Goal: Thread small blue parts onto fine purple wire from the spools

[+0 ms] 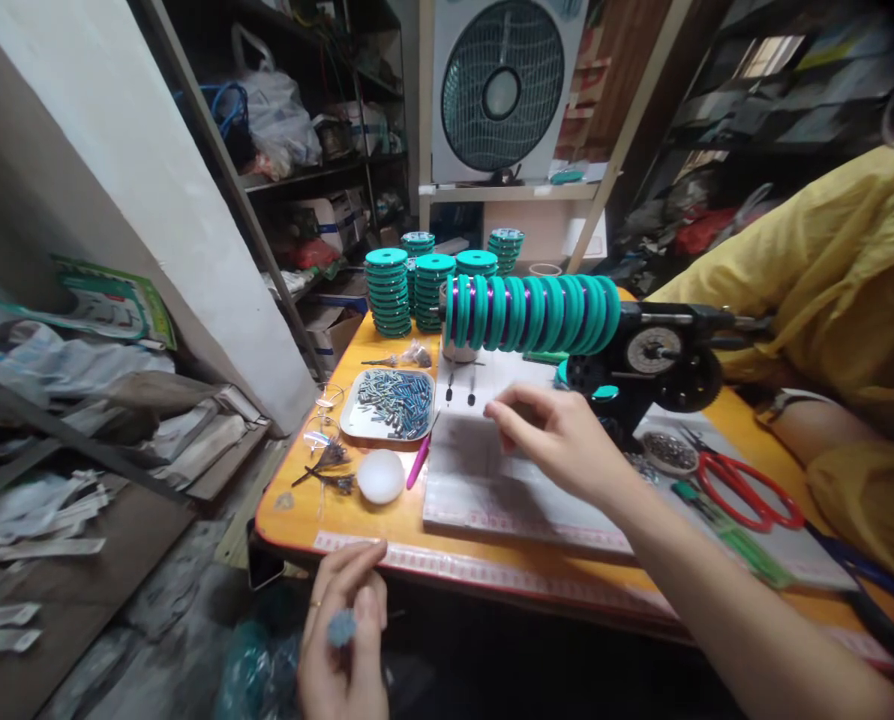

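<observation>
My left hand (346, 630) is held low, in front of the table's near edge. Its thumb and fingers are closed around a small blue-grey bundle (340, 628), whose rounded end shows. My right hand (556, 435) hovers over a white board (462, 490), with thumb and forefinger pinched together. Whatever lies in that pinch, if anything, is too small to make out. Two small black-tipped pieces (471, 397) are on the board left of the right fingertips. Above this hand, a row of teal spools (533, 314) wound with purple wire sits on a black winding machine (642, 350).
A white tray (348, 420) of small blue and silver parts, a white dome (380, 476) and a purple tool (418, 464) lie at left. Stacked teal spools (387, 290) stand behind. Red-handled scissors (751, 490) lie at right, beside a person in a yellow sleeve (784, 235).
</observation>
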### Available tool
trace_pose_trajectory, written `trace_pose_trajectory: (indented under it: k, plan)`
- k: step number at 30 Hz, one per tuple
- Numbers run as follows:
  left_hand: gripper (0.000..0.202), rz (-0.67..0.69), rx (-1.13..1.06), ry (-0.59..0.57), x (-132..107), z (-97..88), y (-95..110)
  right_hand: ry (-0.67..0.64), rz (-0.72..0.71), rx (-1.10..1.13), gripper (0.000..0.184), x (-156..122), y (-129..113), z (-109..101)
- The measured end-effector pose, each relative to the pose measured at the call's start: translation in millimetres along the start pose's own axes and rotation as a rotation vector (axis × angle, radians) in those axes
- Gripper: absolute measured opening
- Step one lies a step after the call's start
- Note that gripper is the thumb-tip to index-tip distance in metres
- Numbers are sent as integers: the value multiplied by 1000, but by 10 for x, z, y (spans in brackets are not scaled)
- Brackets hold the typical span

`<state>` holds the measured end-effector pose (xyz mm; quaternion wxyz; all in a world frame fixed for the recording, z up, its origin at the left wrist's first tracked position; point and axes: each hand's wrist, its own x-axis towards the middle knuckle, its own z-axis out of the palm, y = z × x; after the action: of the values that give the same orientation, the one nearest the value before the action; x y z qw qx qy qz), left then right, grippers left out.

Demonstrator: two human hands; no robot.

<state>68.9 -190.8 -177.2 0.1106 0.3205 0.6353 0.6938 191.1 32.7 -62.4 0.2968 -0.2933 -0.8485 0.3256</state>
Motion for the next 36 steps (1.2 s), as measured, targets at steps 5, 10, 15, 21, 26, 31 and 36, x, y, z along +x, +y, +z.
trace_pose_trajectory:
  k: [5, 10, 15, 21, 26, 31, 36]
  plan:
    - [21, -133, -199, -127, 147, 133, 131, -239, 48, 80, 33, -771, -216, 205]
    - [31, -432, -438, -423, 196, 395, 299, -333, 99, 121, 24, -1294, -221, 559]
    - [36, -546, -292, -524, 102, 370, 283, -399, -6, 99, 20, -1457, -150, 586]
    - [42, -837, -494, -557, -50, 50, 149, 1, -462, -149, 29, -1174, -213, 273]
    - [43, -991, -560, -517, -120, -166, 137, -27, -856, -387, 32, -884, -165, 425]
    - [42, -1035, -591, -500, -147, -304, 64, -166, -911, -340, 29, -865, -120, 638]
    - [42, -1068, -565, -500, -186, -463, -45, -284, -906, -372, 27, -950, -79, 779]
